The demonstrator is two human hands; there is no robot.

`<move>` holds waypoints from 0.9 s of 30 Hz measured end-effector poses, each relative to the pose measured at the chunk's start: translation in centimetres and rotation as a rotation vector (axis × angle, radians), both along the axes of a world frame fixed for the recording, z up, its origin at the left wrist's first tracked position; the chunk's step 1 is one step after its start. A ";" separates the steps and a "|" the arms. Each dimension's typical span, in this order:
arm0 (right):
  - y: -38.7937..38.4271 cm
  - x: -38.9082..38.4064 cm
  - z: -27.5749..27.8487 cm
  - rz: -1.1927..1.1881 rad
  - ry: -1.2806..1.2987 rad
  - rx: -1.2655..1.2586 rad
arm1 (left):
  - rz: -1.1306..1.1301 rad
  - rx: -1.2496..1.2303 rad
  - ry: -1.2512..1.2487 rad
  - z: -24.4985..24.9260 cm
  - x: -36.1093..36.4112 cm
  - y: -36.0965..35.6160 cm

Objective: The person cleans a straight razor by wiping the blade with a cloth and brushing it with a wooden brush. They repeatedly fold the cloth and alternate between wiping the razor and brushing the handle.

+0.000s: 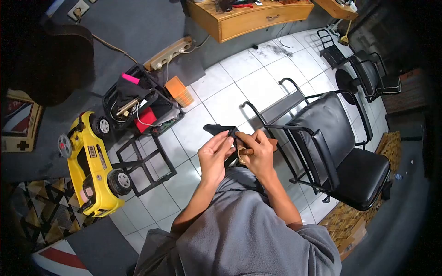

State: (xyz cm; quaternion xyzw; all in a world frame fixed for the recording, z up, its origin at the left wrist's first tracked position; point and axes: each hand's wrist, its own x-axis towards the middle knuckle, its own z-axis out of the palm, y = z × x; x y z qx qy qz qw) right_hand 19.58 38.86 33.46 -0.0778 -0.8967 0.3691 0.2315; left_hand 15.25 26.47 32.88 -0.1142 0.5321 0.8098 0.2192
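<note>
Fingers (225,140) pinch black strap (214,129) edge, clear of chair (338,131).

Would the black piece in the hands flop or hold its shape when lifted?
Probably fairly stiff: the black piece juts flat beyond the left hand without drooping. Likely light, as fingertips alone pinch it.
</note>
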 end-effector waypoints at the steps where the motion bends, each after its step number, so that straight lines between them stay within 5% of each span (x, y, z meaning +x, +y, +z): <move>1: 0.0 0.1 0.1 -0.001 -0.001 0.002 | 0.016 -0.007 0.004 0.1 0.0 0.1; 13: -0.5 0.3 1.8 0.216 -0.184 -0.031 | -0.051 -0.025 0.076 0.3 -1.1 -0.9; 27: -0.3 0.4 -0.8 0.194 -0.050 -0.166 | -0.015 -0.094 0.113 0.3 -2.0 -0.1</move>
